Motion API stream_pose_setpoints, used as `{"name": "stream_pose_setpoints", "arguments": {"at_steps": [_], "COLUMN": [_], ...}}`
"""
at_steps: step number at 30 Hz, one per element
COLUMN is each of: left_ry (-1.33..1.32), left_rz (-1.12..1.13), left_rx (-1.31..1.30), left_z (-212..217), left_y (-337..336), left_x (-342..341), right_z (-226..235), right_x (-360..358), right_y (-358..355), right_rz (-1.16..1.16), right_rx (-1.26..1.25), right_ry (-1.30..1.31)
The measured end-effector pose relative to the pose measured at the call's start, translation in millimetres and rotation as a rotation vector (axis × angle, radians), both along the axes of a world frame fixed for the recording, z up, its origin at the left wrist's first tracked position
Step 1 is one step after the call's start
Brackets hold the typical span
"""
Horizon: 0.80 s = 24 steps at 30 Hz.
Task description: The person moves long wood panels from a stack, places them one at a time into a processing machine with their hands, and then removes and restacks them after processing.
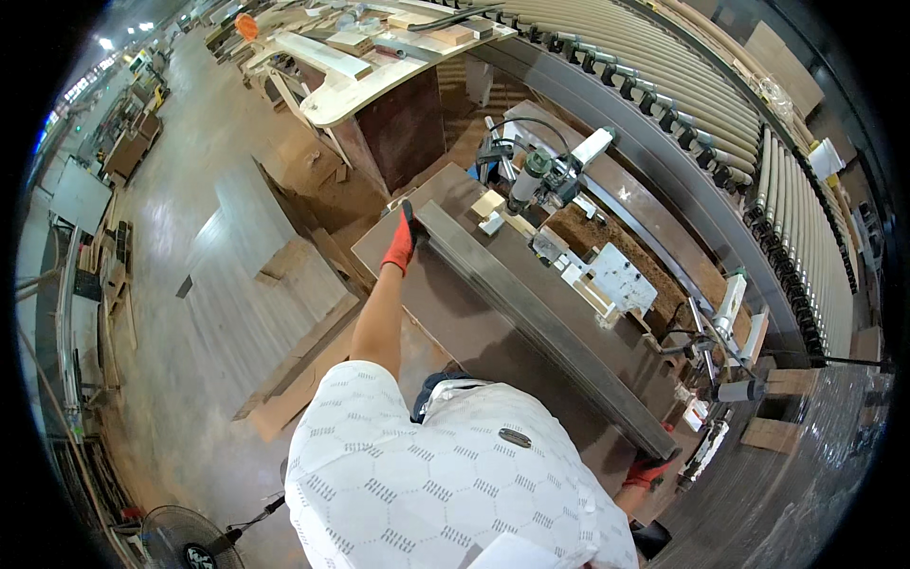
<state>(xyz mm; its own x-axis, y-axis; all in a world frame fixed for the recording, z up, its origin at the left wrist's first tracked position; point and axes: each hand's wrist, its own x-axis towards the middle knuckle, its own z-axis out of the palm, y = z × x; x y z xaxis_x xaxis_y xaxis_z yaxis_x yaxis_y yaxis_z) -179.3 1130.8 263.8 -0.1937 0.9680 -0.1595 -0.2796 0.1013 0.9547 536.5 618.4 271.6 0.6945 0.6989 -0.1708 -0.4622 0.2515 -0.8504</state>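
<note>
A long, narrow bundle of grey-brown boards [545,327] lies diagonally across the brown work table [474,318], its layered edges showing. At the far-left end my left hand [403,239], in a red glove with dark fingertips, is closed round the end of the boards. My right hand [652,469], gloved in red too, grips the near-right end, its fingers partly hidden beneath the boards. Just beyond the bundle stands a machine with a green-and-grey motor [531,175], a white metal plate [621,278] and small wooden blocks [488,204].
Beyond the machine runs a roller conveyor [701,123]. A second motor unit [739,389] sits by the right end. Flat boards [284,313] lie left on the floor, and a cluttered wooden bench [370,81] is farther off. At lower left is a fan [190,541]; wrapped stacks [806,465] stand right.
</note>
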Motion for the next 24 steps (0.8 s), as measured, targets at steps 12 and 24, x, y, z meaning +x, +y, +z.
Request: {"name": "stream_pose_setpoints", "arguments": {"at_steps": [12, 24], "left_ry": [-0.246, -0.039], "left_rz": [0.445, -0.314], "left_rx": [0.306, -0.181], "left_z": [11.0, 67.1], "left_y": [9.5, -6.8], "left_x": [42.3, -22.5], "right_z": [20.6, 55.5], "right_x": [-26.8, 10.8], "right_y": [49.4, -1.5], "right_rz": [-0.640, 0.227], "right_rx": [-0.129, -0.034], "right_ry": [0.178, -0.067]}}
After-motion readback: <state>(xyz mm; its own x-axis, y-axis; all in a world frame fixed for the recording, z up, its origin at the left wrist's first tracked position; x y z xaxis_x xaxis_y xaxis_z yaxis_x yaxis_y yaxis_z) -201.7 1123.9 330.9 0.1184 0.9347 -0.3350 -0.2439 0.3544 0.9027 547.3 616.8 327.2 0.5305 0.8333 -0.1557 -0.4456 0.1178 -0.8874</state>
